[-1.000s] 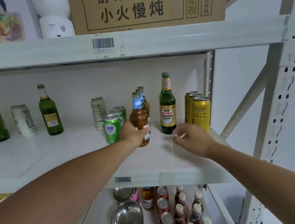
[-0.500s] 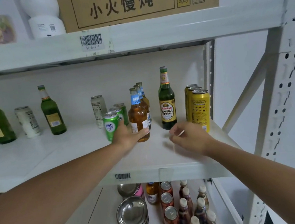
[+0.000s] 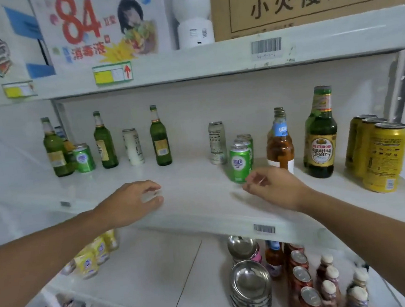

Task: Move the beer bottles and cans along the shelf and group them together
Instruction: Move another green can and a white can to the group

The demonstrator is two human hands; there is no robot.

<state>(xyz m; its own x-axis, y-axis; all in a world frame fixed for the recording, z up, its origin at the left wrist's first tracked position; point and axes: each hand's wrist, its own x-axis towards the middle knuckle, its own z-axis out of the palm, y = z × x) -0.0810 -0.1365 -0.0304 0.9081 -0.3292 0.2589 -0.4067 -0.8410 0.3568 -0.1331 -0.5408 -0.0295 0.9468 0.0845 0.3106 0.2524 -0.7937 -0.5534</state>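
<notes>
On the white middle shelf [image 3: 196,209], a group stands at the right: a grey can [image 3: 217,142], green cans [image 3: 240,163], amber bottles with blue labels [image 3: 279,141], a dark green beer bottle [image 3: 320,134] and yellow cans [image 3: 383,156]. Farther left stand three green bottles [image 3: 160,136], a white can [image 3: 133,146] and a lone green can [image 3: 83,157]. My left hand [image 3: 135,202] hovers over the bare shelf middle, fingers loosely curled, holding nothing. My right hand [image 3: 272,186] hangs just in front of the green cans and amber bottles, relaxed and empty.
An upper shelf [image 3: 189,62] overhangs with a cardboard box [image 3: 305,0] and a poster. Below are stacked steel bowls [image 3: 250,285], small bottles and red cans [image 3: 300,274], and yellow packs [image 3: 93,256]. A metal upright [image 3: 399,82] bounds the right side.
My left hand let go of the amber bottle and moved left over the open shelf. The view swung left, bringing the left-hand bottles and cans into sight.
</notes>
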